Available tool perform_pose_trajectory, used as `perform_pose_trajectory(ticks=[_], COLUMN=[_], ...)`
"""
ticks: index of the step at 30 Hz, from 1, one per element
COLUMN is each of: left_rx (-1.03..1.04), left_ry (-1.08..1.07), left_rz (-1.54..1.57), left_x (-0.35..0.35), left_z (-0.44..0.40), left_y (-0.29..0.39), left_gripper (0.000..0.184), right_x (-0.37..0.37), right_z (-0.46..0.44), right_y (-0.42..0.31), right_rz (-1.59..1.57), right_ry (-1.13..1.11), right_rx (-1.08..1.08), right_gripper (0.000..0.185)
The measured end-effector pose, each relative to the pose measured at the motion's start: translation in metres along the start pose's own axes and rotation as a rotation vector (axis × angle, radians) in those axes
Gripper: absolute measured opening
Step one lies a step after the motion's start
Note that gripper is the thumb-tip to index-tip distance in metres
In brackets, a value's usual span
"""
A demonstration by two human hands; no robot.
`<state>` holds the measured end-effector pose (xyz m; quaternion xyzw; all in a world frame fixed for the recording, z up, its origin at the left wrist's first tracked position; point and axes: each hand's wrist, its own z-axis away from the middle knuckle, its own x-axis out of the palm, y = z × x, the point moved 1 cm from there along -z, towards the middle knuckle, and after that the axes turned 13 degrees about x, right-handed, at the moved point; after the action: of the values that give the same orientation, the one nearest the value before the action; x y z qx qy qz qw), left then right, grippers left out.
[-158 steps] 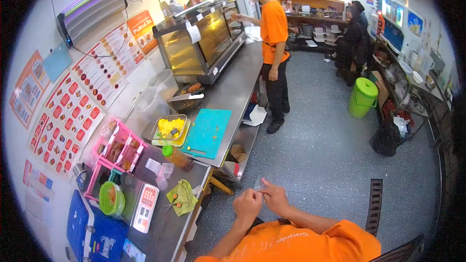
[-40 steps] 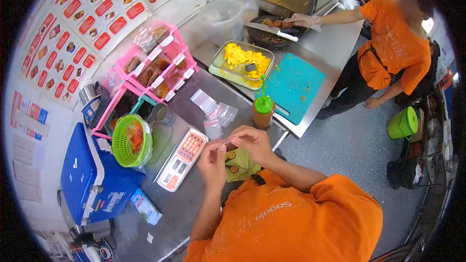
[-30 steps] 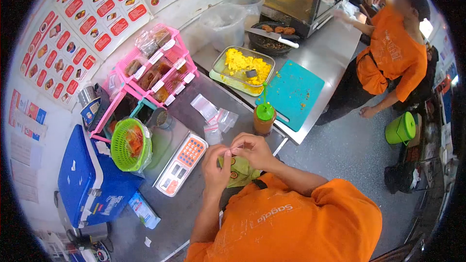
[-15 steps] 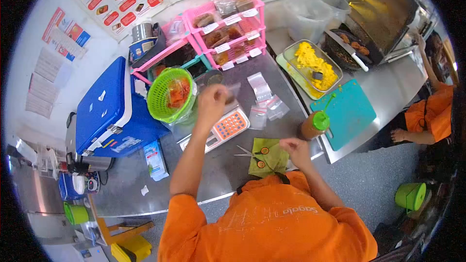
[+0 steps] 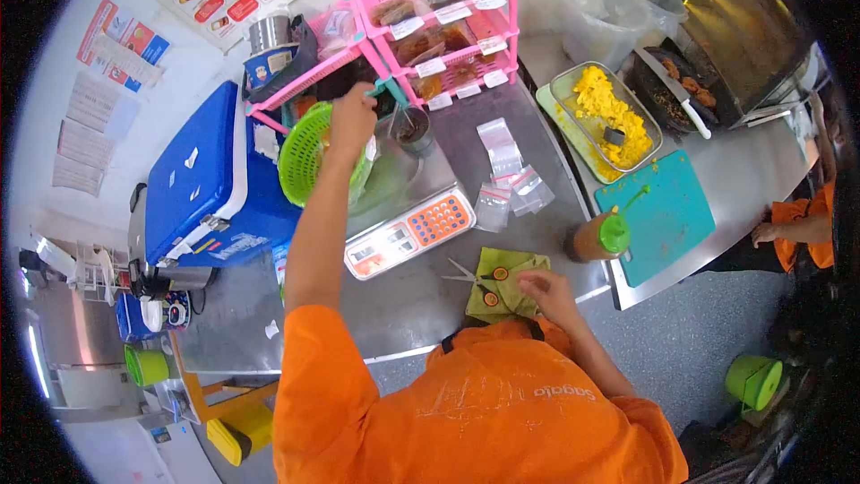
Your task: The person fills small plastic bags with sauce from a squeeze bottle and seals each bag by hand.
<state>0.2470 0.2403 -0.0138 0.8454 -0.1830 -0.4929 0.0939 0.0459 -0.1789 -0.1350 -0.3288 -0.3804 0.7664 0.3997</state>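
Note:
My left hand (image 5: 356,118) is over the right side of a green plastic basket (image 5: 298,161), its fingers bent down and closed; anything in them is hidden. My forearm and hand cover most of the red packets in the basket. Right of it, a clear cup with dark contents (image 5: 414,131) stands on the plate of a white digital scale (image 5: 372,255) with orange keys. My right hand (image 5: 549,298) has its fingers curled together beside a folded green cloth (image 5: 515,263). Whether it grips anything I cannot see. Scissors with black and orange handles (image 5: 489,294) lie on the cloth, blades apart.
Small zip bags (image 5: 500,149) lie beyond the scale. A sauce bottle with a green cap (image 5: 598,239), teal board (image 5: 667,224) and metal tray of yellow food (image 5: 647,157) are right. Pink racks (image 5: 372,27) and a blue cooler (image 5: 193,188) stand left. A co-worker's hand (image 5: 764,233) is far right.
My left hand has moved from above the scale, leftward and away from me, to the green basket. My right hand stays by the cloth. The view has shifted slightly.

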Motion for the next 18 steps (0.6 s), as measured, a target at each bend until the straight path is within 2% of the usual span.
perform_pose_trajectory(ticks=[3,4,7,9,10,12,13,14,15,17,18], left_rx=[0.016,0.039,0.033,0.068,0.060,0.176,0.223,0.219,0.222,0.243,0.224], left_ry=[-0.067,-0.143,-0.241,-0.394,-0.400,-0.297,-0.276,-0.282,-0.362,-0.429,-0.434], left_rz=[-0.023,-0.145,-0.209,-0.492,-0.497,-0.543,-0.566,-0.568,-0.580,-0.599,-0.546], left_x=[0.001,0.008,0.024,0.026,0.036,0.057,0.063,0.068,0.073,0.074,0.070], left_z=[-0.009,-0.013,-0.015,-0.016,-0.012,-0.003,0.001,0.004,0.004,-0.008,-0.007], left_y=[-0.004,-0.012,-0.009,0.016,0.015,0.009,0.009,0.007,0.005,0.007,0.011], left_gripper=[0.032,0.030,0.032,0.049,0.049,0.064,0.070,0.070,0.066,0.061,0.049], right_x=[0.003,0.003,0.006,0.009,0.009,0.012,0.016,0.017,0.017,0.010,0.007], right_z=[0.001,-0.002,-0.010,-0.019,-0.025,-0.049,-0.070,-0.085,-0.095,-0.117,-0.125], right_y=[0.007,0.010,0.019,0.023,0.024,0.034,0.046,0.051,0.042,0.016,0.014], right_rz=[0.007,0.017,0.037,0.044,0.133,0.222,0.242,0.261,0.257,0.133,0.123], right_ry=[-0.013,-0.019,-0.004,0.017,0.049,0.075,0.182,0.290,0.287,0.424,0.432], right_rx=[0.023,0.019,-0.001,-0.016,-0.006,0.003,-0.076,-0.154,-0.153,-0.019,-0.023], right_gripper=[0.021,0.021,0.020,0.020,0.019,0.019,0.020,0.021,0.021,0.026,0.026])
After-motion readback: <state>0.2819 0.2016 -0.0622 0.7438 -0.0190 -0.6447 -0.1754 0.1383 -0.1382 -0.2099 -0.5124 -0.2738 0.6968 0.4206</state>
